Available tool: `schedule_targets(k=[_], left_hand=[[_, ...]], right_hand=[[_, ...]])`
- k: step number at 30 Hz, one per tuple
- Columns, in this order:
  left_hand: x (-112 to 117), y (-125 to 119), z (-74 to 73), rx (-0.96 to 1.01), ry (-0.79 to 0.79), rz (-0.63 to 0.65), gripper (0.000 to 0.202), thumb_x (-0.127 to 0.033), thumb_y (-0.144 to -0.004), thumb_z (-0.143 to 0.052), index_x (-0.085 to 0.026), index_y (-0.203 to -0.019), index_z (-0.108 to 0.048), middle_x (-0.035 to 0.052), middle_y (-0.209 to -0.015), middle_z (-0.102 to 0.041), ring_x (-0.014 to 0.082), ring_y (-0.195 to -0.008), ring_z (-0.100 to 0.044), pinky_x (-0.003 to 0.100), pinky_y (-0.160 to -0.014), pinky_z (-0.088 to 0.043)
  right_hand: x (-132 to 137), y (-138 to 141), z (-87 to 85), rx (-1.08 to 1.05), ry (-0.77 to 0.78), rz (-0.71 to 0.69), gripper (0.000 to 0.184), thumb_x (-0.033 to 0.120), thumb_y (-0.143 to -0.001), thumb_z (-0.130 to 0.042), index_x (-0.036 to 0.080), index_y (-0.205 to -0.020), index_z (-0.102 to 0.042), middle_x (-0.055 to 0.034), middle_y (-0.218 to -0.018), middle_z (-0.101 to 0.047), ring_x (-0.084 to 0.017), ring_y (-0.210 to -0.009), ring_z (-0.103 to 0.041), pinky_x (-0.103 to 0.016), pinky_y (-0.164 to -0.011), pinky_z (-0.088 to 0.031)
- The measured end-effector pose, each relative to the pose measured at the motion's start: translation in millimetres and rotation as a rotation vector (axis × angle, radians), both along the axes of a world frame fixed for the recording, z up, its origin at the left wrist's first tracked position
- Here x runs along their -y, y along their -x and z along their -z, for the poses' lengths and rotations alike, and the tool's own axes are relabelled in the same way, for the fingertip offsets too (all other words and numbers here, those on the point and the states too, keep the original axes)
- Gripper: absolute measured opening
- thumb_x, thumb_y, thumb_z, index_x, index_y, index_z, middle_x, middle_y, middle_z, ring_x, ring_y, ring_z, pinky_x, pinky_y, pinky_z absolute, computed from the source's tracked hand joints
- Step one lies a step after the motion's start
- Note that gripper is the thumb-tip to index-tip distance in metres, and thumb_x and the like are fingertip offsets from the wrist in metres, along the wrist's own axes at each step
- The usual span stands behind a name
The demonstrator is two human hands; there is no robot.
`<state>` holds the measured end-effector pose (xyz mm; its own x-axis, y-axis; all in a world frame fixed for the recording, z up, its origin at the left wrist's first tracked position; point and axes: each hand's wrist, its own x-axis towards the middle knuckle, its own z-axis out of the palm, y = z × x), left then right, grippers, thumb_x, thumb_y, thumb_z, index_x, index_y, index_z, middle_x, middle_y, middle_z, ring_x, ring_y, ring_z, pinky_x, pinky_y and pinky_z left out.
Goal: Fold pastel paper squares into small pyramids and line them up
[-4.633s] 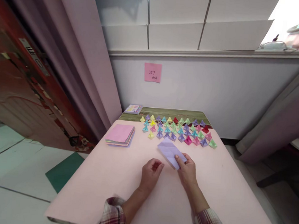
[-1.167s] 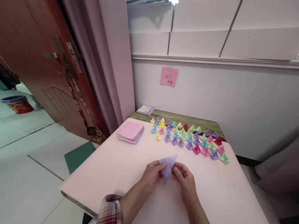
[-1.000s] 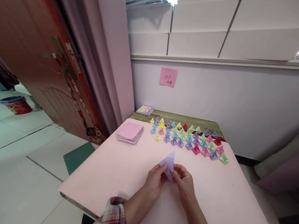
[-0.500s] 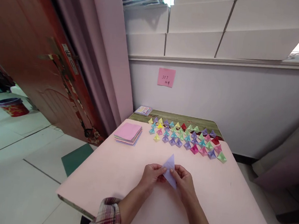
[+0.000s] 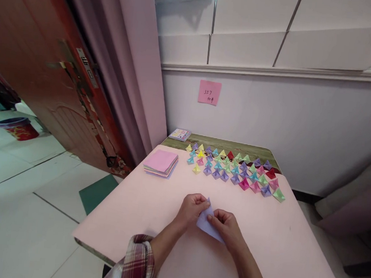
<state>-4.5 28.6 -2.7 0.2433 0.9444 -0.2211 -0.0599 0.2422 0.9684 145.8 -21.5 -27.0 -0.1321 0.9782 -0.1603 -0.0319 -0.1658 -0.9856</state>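
A folded sheet of lilac origami paper [image 5: 208, 227] is held between both hands above the pink tabletop [image 5: 153, 205]. My left hand [image 5: 193, 209] pinches its upper tip, thumb in front. My right hand [image 5: 225, 224] grips its right edge, with the thumb pressed on the near face. The fingers behind the paper are partly hidden. Beyond the hands, several small folded paper shapes [image 5: 244, 184] stand in rows, in purple, green, yellow, blue, pink and red. To the left lies a stack of square paper [image 5: 161, 161], pink on top.
A small pad with a printed cover [image 5: 180, 134] lies at the table's back left corner. Against the wall is a pink handwritten note [image 5: 209, 92]. A purple curtain [image 5: 133, 65] and a brown door [image 5: 49, 58] stand left. A bin [image 5: 17, 128] sits on the floor.
The lilac paper has turned in my hands, its long lower corner now pointing toward the lower right. My left hand has shifted up to the tip. The whole view has tilted slightly.
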Motion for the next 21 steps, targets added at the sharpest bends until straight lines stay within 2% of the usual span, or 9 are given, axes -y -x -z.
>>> schedule_targets(k=[3, 5, 7, 8, 10, 14, 18, 21], left_hand=[[3, 1, -7.2, -0.017, -0.043, -0.053, 0.032, -0.047, -0.074, -0.064, -0.016, -0.069, -0.061, -0.0024, -0.053, -0.055, 0.0101, -0.046, -0.047, 0.022, -0.046, -0.034], [9, 2, -12.4, -0.044, -0.104, -0.144, 0.030, -0.046, -0.077, -0.061, -0.016, -0.079, -0.064, 0.0020, -0.066, -0.063, 0.0136, -0.056, -0.056, 0.025, -0.055, -0.042], [18, 1, -15.2, -0.125, -0.237, -0.248, 0.023, -0.040, -0.076, -0.064, -0.017, -0.081, -0.065, 0.0034, -0.074, -0.065, 0.0147, -0.066, -0.058, 0.025, -0.062, -0.044], [23, -1, -15.4, -0.150, -0.285, -0.265, 0.019, -0.037, -0.076, -0.065, -0.018, -0.080, -0.066, 0.0031, -0.074, -0.065, 0.0152, -0.068, -0.057, 0.025, -0.065, -0.045], [32, -8, -13.5, -0.154, -0.312, -0.201, 0.014, -0.032, -0.076, -0.064, -0.018, -0.079, -0.068, 0.0039, -0.075, -0.066, 0.0168, -0.071, -0.059, 0.026, -0.068, -0.046], [37, -20, -6.1, -0.135, -0.288, -0.169, 0.015, -0.024, -0.073, -0.064, -0.018, -0.084, -0.072, 0.0077, -0.089, -0.070, 0.0213, -0.084, -0.062, 0.030, -0.077, -0.048], [31, -22, -1.8, -0.102, -0.193, -0.140, 0.015, -0.026, -0.072, -0.067, -0.017, -0.081, -0.073, 0.0078, -0.082, -0.071, 0.0200, -0.073, -0.063, 0.030, -0.069, -0.050], [30, -19, -1.6, -0.037, -0.131, -0.127, 0.018, -0.028, -0.069, -0.070, -0.015, -0.082, -0.073, 0.0079, -0.078, -0.071, 0.0195, -0.069, -0.063, 0.030, -0.066, -0.051]], right_hand=[[1, 0, -0.5, 0.022, 0.001, 0.032, 0.041, 0.055, -0.069, -0.069, 0.018, -0.060, -0.052, 0.0059, -0.049, -0.042, -0.008, -0.045, -0.032, -0.021, -0.042, -0.022], [1, 0, -1.6, 0.100, -0.047, 0.175, 0.040, 0.055, -0.071, -0.067, 0.018, -0.062, -0.056, 0.0045, -0.050, -0.046, -0.009, -0.045, -0.035, -0.021, -0.043, -0.025], [2, 0, -2.8, 0.223, -0.123, 0.375, 0.038, 0.054, -0.075, -0.064, 0.017, -0.066, -0.060, 0.0028, -0.052, -0.051, -0.011, -0.048, -0.040, -0.021, -0.046, -0.030], [3, 0, -3.2, 0.290, -0.162, 0.459, 0.037, 0.054, -0.077, -0.062, 0.018, -0.067, -0.062, 0.0021, -0.053, -0.053, -0.011, -0.050, -0.043, -0.022, -0.048, -0.033], [4, 1, -3.1, 0.392, -0.218, 0.550, 0.036, 0.053, -0.079, -0.061, 0.018, -0.069, -0.064, 0.0011, -0.055, -0.057, -0.013, -0.052, -0.047, -0.023, -0.053, -0.038], [5, 3, -0.7, 0.394, -0.251, 0.523, 0.035, 0.053, -0.079, -0.061, 0.019, -0.075, -0.068, -0.0013, -0.060, -0.065, -0.015, -0.055, -0.054, -0.023, -0.056, -0.042], [4, 5, 1.0, 0.213, -0.240, 0.425, 0.036, 0.053, -0.078, -0.062, 0.018, -0.084, -0.070, -0.0052, -0.076, -0.071, -0.019, -0.068, -0.063, -0.026, -0.063, -0.049], [2, 5, 1.6, 0.070, -0.209, 0.365, 0.039, 0.054, -0.078, -0.062, 0.018, -0.089, -0.071, -0.0059, -0.079, -0.072, -0.021, -0.072, -0.065, -0.029, -0.066, -0.053]])
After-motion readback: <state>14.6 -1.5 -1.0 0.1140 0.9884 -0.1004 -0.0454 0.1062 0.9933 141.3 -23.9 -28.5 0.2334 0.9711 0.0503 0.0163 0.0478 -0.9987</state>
